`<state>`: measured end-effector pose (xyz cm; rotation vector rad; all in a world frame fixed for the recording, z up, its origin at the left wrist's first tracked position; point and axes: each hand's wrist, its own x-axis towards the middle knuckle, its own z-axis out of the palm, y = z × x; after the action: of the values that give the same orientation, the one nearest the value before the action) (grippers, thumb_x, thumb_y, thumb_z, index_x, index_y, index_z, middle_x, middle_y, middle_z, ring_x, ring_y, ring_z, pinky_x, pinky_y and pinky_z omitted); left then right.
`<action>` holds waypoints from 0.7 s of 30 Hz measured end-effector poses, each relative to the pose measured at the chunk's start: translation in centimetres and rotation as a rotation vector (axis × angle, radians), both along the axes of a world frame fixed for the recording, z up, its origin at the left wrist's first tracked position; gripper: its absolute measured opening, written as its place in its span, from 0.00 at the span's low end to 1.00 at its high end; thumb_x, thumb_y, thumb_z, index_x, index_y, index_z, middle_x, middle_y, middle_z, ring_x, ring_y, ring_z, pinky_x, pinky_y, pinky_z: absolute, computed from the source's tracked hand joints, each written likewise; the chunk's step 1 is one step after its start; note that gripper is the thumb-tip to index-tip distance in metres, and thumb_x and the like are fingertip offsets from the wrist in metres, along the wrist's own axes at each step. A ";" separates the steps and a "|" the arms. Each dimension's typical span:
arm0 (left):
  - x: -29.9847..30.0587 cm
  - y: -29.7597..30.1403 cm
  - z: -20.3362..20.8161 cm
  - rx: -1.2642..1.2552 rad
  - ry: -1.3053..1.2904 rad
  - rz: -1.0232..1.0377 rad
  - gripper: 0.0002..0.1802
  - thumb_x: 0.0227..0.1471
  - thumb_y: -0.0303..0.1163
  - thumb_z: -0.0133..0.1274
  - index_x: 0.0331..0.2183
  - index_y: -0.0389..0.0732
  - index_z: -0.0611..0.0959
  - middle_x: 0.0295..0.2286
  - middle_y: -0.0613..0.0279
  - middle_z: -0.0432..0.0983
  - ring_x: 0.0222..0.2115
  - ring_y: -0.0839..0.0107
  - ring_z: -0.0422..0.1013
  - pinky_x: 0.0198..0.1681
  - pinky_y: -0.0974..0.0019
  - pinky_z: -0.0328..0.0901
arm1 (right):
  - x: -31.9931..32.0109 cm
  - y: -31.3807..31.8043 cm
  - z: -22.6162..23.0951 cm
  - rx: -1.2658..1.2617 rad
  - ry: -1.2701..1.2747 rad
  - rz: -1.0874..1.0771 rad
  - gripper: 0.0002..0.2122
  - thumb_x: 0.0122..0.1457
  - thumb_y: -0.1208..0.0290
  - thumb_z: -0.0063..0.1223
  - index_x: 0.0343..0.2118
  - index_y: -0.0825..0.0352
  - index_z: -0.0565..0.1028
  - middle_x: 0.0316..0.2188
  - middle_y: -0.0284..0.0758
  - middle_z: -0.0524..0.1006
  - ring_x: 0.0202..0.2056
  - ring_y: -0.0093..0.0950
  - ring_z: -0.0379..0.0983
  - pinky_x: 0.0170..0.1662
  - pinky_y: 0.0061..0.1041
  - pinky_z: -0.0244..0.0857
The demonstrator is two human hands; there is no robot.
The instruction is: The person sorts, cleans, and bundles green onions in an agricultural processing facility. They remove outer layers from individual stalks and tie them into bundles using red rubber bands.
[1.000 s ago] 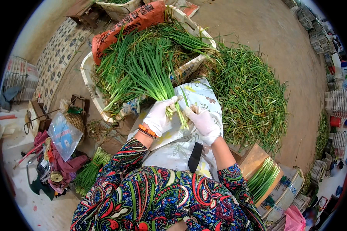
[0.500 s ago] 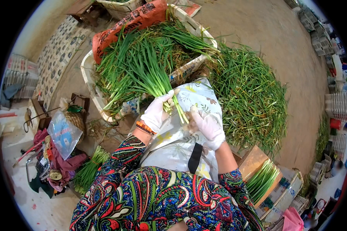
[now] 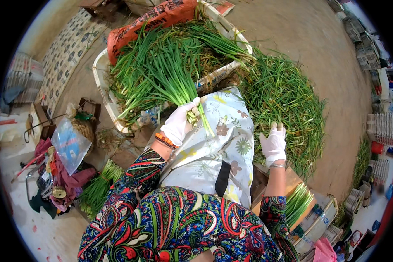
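A white crate point(image 3: 101, 72) brims with greens; the gloved left hand point(image 3: 181, 124) grips a chive-like bunch point(image 3: 181, 89), leaves over the crate, pale ends above the floral apron point(image 3: 238, 139). The gloved right hand point(image 3: 274, 144), loosely spread, seemingly empty, is by the leaf heap point(image 3: 288, 94). Stem-cleaning seems in hand; continuing would call for reaching those ends.

Dull brown floor point(image 3: 310, 30), patterned mat point(image 3: 67, 54), beige wall point(image 3: 52, 35), wooden furniture point(image 3: 101, 7)
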<state>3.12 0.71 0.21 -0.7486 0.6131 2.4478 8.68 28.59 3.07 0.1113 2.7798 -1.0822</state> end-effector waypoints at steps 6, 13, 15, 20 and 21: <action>1.0 0.4 -1.1 0.023 0.043 -0.051 0.14 0.53 0.30 0.42 0.41 0.34 0.73 0.24 0.71 0.71 0.17 0.86 0.63 0.21 0.81 0.61 | 0.2 -10.2 1.2 -1.356 -0.993 0.030 0.20 0.58 0.57 0.38 0.45 0.70 0.66 0.34 0.42 0.75 0.31 0.25 0.73 0.34 0.20 0.68; 2.6 -3.3 -0.3 0.107 0.021 -0.004 0.16 0.53 0.29 0.43 0.44 0.35 0.68 0.42 0.59 0.69 0.17 0.84 0.60 0.20 0.82 0.61 | -2.3 -10.0 1.5 -0.099 -0.061 0.138 0.12 0.55 0.67 0.39 0.24 0.69 0.71 0.13 0.31 0.71 0.14 0.24 0.68 0.17 0.23 0.61; 4.2 -3.6 0.2 0.087 -0.018 -0.041 0.15 0.53 0.29 0.43 0.43 0.34 0.68 0.41 0.57 0.70 0.19 0.82 0.64 0.22 0.80 0.64 | -2.6 -10.2 0.8 0.505 0.123 0.306 0.08 0.52 0.69 0.42 0.23 0.68 0.70 0.14 0.34 0.72 0.16 0.28 0.71 0.18 0.26 0.63; 5.7 -1.3 1.3 -0.058 0.039 -0.136 0.15 0.51 0.31 0.47 0.40 0.34 0.73 0.36 0.59 0.73 0.31 0.73 0.70 0.35 0.71 0.67 | -1.0 -13.5 0.7 0.734 0.152 0.434 0.03 0.49 0.73 0.43 0.23 0.66 0.68 0.14 0.35 0.72 0.18 0.30 0.73 0.19 0.30 0.64; 5.6 -1.1 1.1 -0.058 0.046 -0.120 0.15 0.51 0.31 0.47 0.41 0.34 0.73 0.36 0.59 0.73 0.32 0.73 0.70 0.37 0.70 0.66 | -0.5 -14.0 0.2 0.751 0.295 0.524 0.03 0.48 0.73 0.42 0.22 0.65 0.68 0.13 0.35 0.72 0.17 0.29 0.72 0.17 0.28 0.63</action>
<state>8.70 -0.34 1.33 -0.6601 0.7280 2.3520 8.13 14.60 3.24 -0.6974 3.0309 0.0905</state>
